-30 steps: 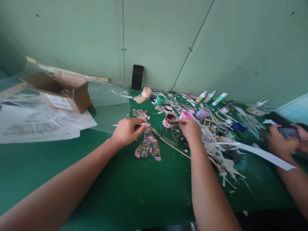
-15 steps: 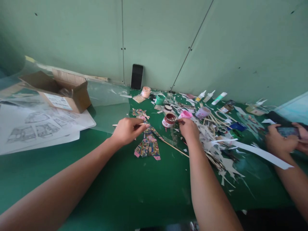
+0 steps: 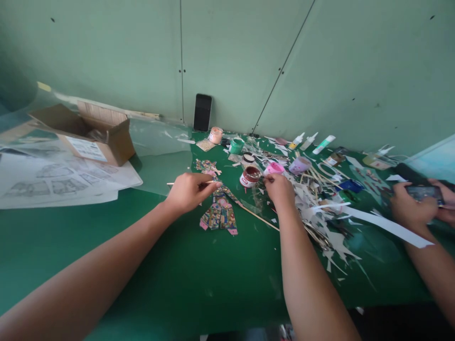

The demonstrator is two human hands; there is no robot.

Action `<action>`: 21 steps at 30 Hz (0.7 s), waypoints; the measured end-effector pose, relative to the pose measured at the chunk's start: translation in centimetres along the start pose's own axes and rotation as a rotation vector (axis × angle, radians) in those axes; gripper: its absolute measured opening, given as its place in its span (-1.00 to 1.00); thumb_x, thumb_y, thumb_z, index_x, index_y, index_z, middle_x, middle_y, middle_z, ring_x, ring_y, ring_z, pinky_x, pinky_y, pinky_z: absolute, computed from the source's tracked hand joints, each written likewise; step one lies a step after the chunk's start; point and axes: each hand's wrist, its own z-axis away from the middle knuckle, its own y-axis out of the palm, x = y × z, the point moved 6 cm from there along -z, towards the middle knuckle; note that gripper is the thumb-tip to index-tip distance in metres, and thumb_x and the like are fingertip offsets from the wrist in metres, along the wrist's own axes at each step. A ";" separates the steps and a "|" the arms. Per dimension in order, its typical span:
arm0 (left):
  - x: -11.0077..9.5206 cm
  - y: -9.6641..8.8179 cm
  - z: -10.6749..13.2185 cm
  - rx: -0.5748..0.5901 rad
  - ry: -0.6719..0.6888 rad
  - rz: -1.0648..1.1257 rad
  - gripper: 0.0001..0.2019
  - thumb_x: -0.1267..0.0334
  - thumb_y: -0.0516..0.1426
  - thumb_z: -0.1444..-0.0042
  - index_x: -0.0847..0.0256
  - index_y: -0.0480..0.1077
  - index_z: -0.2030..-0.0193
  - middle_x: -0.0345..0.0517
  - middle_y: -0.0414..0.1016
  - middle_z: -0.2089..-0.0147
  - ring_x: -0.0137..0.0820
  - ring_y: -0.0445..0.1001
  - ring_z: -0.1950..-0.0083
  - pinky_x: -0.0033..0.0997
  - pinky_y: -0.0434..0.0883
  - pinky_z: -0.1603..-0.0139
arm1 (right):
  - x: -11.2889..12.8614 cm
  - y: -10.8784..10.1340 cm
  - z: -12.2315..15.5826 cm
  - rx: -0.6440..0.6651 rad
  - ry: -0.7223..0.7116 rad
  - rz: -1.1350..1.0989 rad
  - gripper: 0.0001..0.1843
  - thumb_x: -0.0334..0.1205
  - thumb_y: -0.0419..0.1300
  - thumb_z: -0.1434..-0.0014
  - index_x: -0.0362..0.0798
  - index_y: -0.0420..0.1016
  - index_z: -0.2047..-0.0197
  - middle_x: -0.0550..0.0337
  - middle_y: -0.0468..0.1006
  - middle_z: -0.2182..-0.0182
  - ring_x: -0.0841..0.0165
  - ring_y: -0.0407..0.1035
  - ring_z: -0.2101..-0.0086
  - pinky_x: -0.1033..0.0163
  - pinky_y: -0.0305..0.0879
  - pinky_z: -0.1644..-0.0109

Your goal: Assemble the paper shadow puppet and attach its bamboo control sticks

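Note:
My left hand (image 3: 192, 190) is closed in a pinch on a thin wooden stick (image 3: 170, 183), whose pale end sticks out to the left. Under and beside its fingertips lies a flat, colourful patterned paper figure (image 3: 218, 215) with pink feet. A second thin stick (image 3: 261, 219) slants from the figure's arm toward my right forearm. My right hand (image 3: 280, 191) is also pinched, just right of an open jar of dark red paint (image 3: 250, 177). What its fingertips hold is too small to make out. A pink pot (image 3: 273, 168) stands right behind that hand.
Paper scraps (image 3: 336, 241), sticks and tools cover the table's right side. Glue bottles (image 3: 296, 141) stand at the back. A phone (image 3: 203, 112) leans on the wall. Left are a cardboard box (image 3: 121, 142) and printed sheets (image 3: 64, 184). Another person's hands (image 3: 412, 208) hold a phone at right.
The near edge of the printed sheets at left has shifted away from me. Both my hands stay almost where they were.

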 end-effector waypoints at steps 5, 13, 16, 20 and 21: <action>0.0 0.1 0.0 0.020 -0.008 -0.012 -0.53 0.02 0.02 -0.22 0.21 0.03 0.62 -0.33 0.03 0.65 -0.54 -0.02 0.57 -0.47 -0.03 0.51 | 0.1 0.1 -0.1 0.038 0.016 0.018 -0.78 -0.16 0.15 -0.22 0.03 0.62 0.18 0.05 0.66 0.21 0.18 0.50 0.15 0.24 0.31 0.17; 0.1 0.2 0.0 0.035 -0.020 -0.022 -0.54 0.01 0.03 -0.22 0.21 0.06 0.62 -0.32 0.05 0.65 -0.53 -0.01 0.57 -0.46 -0.02 0.51 | 0.4 0.4 -0.2 0.075 0.047 0.046 -0.74 -0.28 0.11 -0.21 -0.11 0.63 0.18 -0.13 0.64 0.20 0.15 0.52 0.15 0.19 0.35 0.12; 0.1 0.2 0.0 0.036 -0.010 -0.020 -0.54 0.02 0.02 -0.22 0.21 0.05 0.62 -0.32 0.05 0.65 -0.53 -0.02 0.57 -0.47 -0.02 0.51 | 0.2 0.0 -0.1 0.025 0.023 0.016 -0.70 -0.26 0.06 -0.27 -0.08 0.62 0.11 -0.10 0.64 0.16 0.16 0.51 0.10 0.20 0.35 0.08; 0.2 0.2 0.0 0.041 -0.014 -0.019 -0.54 0.02 0.02 -0.22 0.21 0.05 0.62 -0.32 0.05 0.65 -0.54 -0.02 0.57 -0.47 -0.02 0.50 | -0.7 -0.7 0.0 -0.040 0.034 -0.016 -0.70 -0.23 0.09 -0.26 -0.07 0.63 0.08 -0.09 0.64 0.14 0.13 0.50 0.10 0.20 0.34 0.09; 0.2 0.2 0.0 0.040 -0.016 -0.017 -0.54 0.03 0.02 -0.22 0.21 0.05 0.62 -0.32 0.05 0.65 -0.54 -0.01 0.57 -0.47 -0.02 0.50 | -0.9 -0.7 0.0 -0.048 0.038 -0.023 -0.71 -0.22 0.11 -0.24 -0.05 0.64 0.09 -0.07 0.64 0.14 0.13 0.50 0.11 0.19 0.35 0.09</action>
